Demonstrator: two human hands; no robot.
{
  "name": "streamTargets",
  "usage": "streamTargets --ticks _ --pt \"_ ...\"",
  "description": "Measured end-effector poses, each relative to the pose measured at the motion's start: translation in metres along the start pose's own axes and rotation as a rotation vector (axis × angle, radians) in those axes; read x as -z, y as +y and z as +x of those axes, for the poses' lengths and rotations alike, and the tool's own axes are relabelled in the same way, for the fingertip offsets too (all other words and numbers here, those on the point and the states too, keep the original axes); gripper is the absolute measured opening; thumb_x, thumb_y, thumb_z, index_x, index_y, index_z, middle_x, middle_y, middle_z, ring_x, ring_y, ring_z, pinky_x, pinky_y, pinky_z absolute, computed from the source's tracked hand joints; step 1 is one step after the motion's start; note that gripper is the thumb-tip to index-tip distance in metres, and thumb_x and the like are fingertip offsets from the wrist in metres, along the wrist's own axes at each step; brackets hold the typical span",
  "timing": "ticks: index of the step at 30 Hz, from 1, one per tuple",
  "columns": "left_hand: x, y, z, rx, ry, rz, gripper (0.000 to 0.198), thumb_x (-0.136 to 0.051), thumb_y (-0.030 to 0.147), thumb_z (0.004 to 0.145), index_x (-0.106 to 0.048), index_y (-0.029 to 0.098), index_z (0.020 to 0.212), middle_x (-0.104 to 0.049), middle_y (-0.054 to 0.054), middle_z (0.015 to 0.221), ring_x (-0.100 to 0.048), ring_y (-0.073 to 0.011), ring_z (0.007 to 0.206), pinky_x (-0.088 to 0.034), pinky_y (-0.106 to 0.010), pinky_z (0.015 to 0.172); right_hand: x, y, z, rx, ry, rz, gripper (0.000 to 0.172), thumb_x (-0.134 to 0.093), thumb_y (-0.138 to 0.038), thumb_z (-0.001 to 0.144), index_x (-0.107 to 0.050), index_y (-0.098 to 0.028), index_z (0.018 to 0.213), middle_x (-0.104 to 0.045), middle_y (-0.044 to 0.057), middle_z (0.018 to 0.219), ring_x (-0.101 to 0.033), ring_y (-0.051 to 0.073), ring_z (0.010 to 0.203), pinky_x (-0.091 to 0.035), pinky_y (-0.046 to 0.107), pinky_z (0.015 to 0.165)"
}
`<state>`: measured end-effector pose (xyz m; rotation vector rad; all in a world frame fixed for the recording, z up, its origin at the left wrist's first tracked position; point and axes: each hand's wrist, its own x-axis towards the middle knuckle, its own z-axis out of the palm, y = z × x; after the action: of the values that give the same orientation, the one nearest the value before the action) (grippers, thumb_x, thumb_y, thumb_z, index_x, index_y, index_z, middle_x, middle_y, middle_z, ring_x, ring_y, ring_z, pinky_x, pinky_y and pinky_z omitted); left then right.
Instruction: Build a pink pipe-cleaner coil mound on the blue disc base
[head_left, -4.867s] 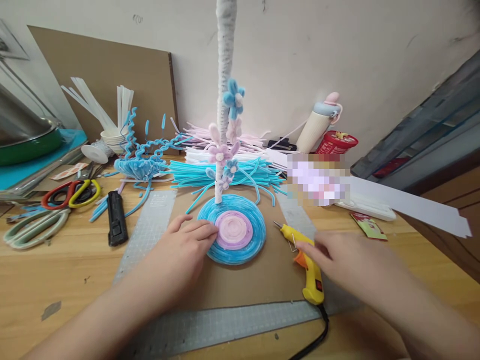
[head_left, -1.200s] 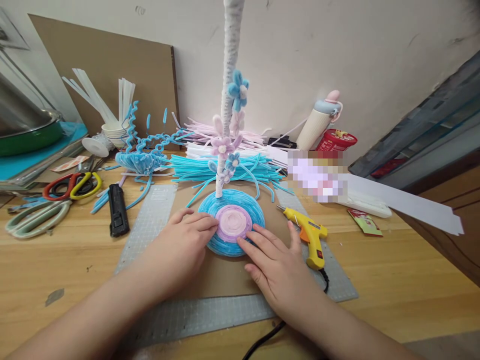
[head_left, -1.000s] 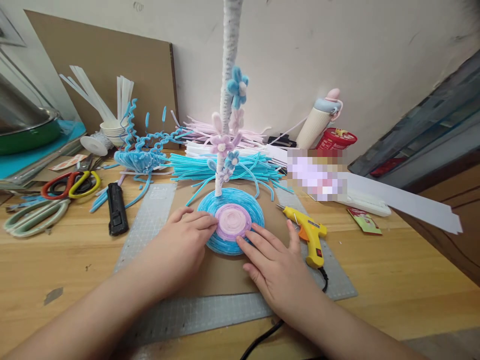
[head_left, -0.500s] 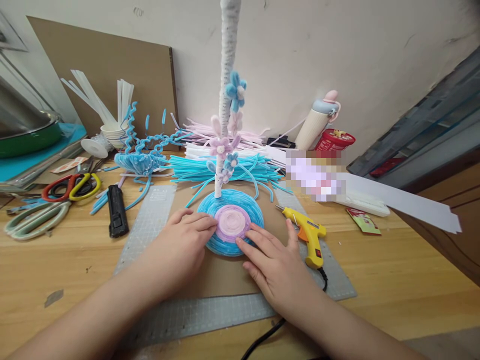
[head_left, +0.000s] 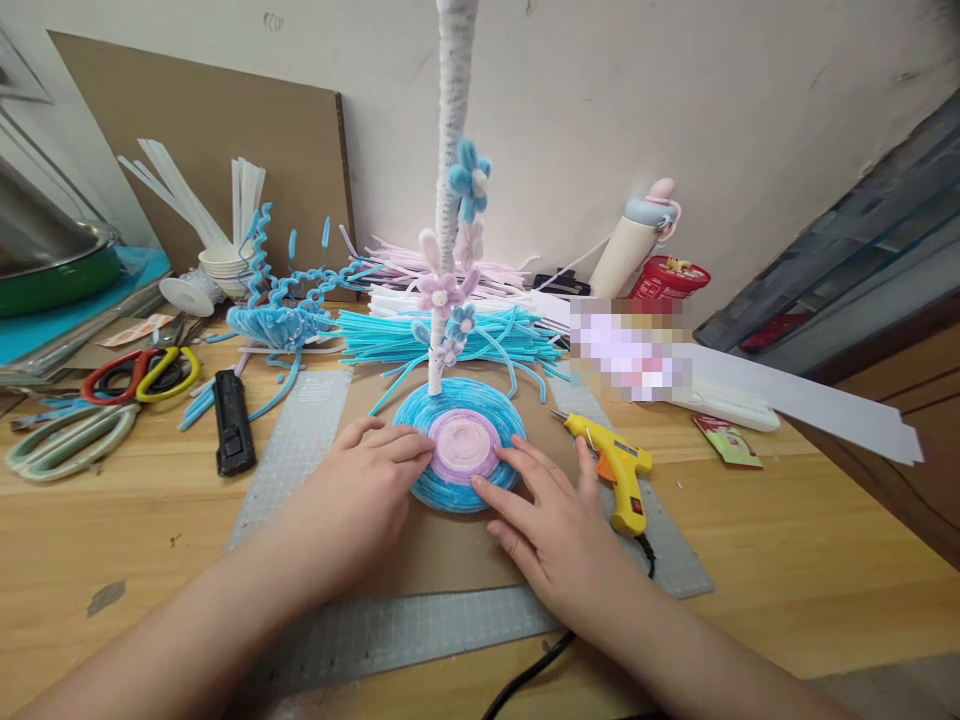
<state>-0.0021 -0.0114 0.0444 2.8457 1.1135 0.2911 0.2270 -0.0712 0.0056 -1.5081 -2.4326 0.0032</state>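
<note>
A round base of coiled pipe cleaner point(head_left: 442, 495), blue outside with a pink and purple centre point(head_left: 462, 440), lies on brown cardboard point(head_left: 442, 560). From its back edge rises a white wrapped stem point(head_left: 454, 110) with blue, pink and purple fuzzy flowers point(head_left: 441, 296). My left hand point(head_left: 367, 490) rests at the left side of the coil, its fingers together and their tips touching the purple rim; whether anything is under them is hidden. My right hand point(head_left: 559, 520) lies at the right side with fingers spread, the fingertips on the coil and the purple rim.
Right of my right hand lies a yellow glue gun point(head_left: 622, 475), its black cord running forward. Blue pipe cleaners point(head_left: 450, 338) lie behind the coil. Scissors point(head_left: 142, 378) and a black cutter point(head_left: 234, 425) are at left. A bottle point(head_left: 634, 240) stands back right.
The fingers of my right hand have lifted and spread slightly at the coil's right side. My left hand keeps its place.
</note>
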Motion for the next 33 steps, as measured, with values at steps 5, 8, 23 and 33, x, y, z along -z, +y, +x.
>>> streamTargets --ticks 5,8,23,33 --pt "0.0 0.0 0.001 -0.001 0.0 0.003 0.045 -0.04 0.001 0.076 -0.067 0.019 0.108 -0.069 -0.005 0.117 -0.061 -0.0216 0.109 -0.035 -0.042 0.1 0.002 0.001 0.002 0.04 -0.003 -0.029 0.035 -0.045 -0.029 0.095 -0.057 -0.034 0.128 -0.054 0.011 0.136 -0.045 0.03 0.13 -0.01 0.074 0.103" --pt "0.0 0.0 0.0 -0.001 -0.002 0.012 0.045 -0.04 0.001 0.076 -0.067 0.018 0.108 -0.069 -0.005 0.117 -0.061 -0.0219 0.11 -0.035 -0.042 0.099 0.003 0.002 0.003 0.06 -0.011 -0.034 0.035 -0.045 -0.03 0.095 -0.057 -0.033 0.128 -0.055 0.012 0.136 -0.045 0.03 0.129 -0.009 0.075 0.102" --pt "0.001 0.002 0.001 0.022 -0.03 0.002 0.045 -0.04 0.002 0.078 -0.066 0.018 0.111 -0.067 -0.005 0.12 -0.06 -0.0224 0.112 -0.033 -0.045 0.102 0.006 -0.002 0.002 0.035 -0.022 -0.035 0.036 -0.042 -0.04 0.096 -0.053 -0.035 0.131 -0.055 0.011 0.136 -0.047 0.029 0.128 -0.004 0.074 0.103" --pt "-0.003 -0.001 -0.001 0.002 -0.01 0.017 0.047 -0.04 0.001 0.076 -0.065 0.017 0.113 -0.067 -0.005 0.12 -0.059 -0.0221 0.112 -0.034 -0.044 0.1 0.003 -0.022 0.011 -0.001 0.064 -0.135 0.039 -0.046 -0.049 0.093 -0.054 -0.039 0.129 -0.063 0.012 0.124 -0.052 0.029 0.121 -0.01 0.071 0.104"
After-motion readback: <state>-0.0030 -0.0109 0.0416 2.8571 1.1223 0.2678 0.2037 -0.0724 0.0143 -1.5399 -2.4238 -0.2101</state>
